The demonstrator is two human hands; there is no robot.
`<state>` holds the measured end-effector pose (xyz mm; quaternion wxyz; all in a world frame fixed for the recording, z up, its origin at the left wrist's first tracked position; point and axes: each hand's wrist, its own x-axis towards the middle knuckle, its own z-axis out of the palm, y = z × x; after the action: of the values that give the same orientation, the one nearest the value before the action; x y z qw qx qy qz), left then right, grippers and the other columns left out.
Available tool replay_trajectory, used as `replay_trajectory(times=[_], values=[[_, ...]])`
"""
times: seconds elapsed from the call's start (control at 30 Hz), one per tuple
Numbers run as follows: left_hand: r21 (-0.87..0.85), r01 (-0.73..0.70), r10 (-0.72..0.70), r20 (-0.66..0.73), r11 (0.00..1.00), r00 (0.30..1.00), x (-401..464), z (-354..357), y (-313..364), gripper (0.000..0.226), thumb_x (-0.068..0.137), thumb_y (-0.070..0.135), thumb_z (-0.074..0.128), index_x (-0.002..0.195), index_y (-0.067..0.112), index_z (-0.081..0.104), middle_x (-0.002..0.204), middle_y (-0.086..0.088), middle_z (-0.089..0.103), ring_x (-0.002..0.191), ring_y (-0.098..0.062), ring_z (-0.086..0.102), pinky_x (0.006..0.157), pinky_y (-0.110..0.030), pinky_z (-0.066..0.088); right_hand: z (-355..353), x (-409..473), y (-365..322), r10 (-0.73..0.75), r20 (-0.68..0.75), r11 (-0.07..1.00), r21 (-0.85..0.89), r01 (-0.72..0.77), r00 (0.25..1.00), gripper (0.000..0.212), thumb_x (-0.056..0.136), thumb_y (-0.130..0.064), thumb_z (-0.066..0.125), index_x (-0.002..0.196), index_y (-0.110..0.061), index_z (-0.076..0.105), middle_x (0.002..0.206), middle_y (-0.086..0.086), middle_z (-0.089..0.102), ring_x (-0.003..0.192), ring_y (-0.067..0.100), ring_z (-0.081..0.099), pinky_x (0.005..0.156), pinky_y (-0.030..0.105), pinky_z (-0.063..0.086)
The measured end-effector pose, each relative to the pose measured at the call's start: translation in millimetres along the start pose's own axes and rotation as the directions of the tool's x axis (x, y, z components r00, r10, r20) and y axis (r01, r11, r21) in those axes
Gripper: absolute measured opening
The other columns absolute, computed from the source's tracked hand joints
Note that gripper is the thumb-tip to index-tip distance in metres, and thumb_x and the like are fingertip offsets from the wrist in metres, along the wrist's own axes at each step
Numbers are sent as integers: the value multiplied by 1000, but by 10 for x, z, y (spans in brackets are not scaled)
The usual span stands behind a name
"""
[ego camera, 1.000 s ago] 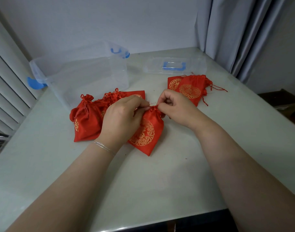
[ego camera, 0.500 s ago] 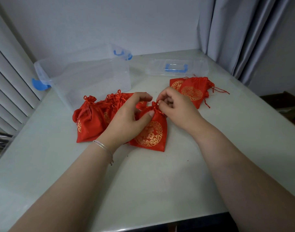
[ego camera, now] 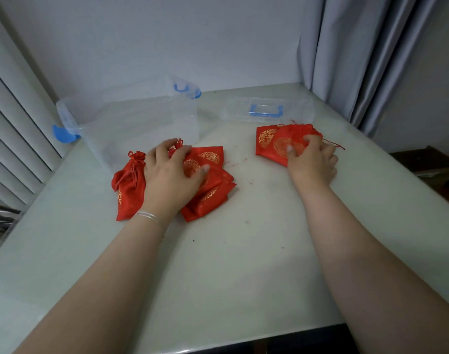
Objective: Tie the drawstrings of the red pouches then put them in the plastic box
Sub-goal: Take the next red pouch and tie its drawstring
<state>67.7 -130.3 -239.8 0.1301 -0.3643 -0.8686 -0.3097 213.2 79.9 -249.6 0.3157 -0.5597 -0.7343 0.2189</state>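
Several red pouches with gold prints lie in a pile [ego camera: 210, 192] at the left of the table, in front of the clear plastic box [ego camera: 141, 123]. One tied pouch [ego camera: 130, 185] lies at the pile's left edge. My left hand [ego camera: 170, 175] rests flat on this pile with its fingers spread. Further right lies a smaller stack of red pouches [ego camera: 265, 139] with loose drawstrings trailing off to the right. My right hand [ego camera: 312, 162] grips the top pouch [ego camera: 282, 145] of that stack, thumb on its face and fingers curled over its far edge.
The box's clear lid [ego camera: 244, 112] with a blue handle lies at the back of the pale table [ego camera: 244, 251], behind the right stack. A grey curtain [ego camera: 358, 60] hangs at the right, and window blinds [ego camera: 14, 136] stand at the left.
Both hands have left the pouch they were tying at the centre. The left hand moved onto the left pile with that pouch; the right hand reached over to the right stack.
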Motion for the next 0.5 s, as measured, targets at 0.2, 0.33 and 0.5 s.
replay_trajectory(times=[0.2, 0.33, 0.5], values=[[304, -89, 60, 104, 949, 993, -21, 103, -13, 67, 88, 57, 47, 145, 24, 34, 155, -7, 21, 142, -36, 13, 116, -55, 7, 63, 54, 61, 51, 74, 992, -123, -42, 996, 65, 88, -36, 57, 139, -6, 30, 139, 16, 43, 129, 35, 37, 103, 45, 28], [176, -177, 195, -90, 968, 977, -34, 39, 79, 63, 89, 54, 50, 142, 21, 39, 153, -10, 28, 143, -33, 18, 116, -49, 6, 28, 59, 59, 25, 56, 992, -127, -18, 998, 44, 90, -28, 56, 129, -12, 44, 133, 13, 48, 125, 34, 40, 100, 45, 30], [-93, -384, 357, -219, 919, 908, -125, -65, 295, 34, 91, 33, 54, 120, 15, 60, 134, -4, 52, 128, -22, 43, 107, -33, 30, -27, 54, 79, -42, 36, 999, -15, 43, 998, 29, 91, -25, 56, 117, -12, 55, 124, 14, 52, 117, 35, 49, 94, 41, 38]])
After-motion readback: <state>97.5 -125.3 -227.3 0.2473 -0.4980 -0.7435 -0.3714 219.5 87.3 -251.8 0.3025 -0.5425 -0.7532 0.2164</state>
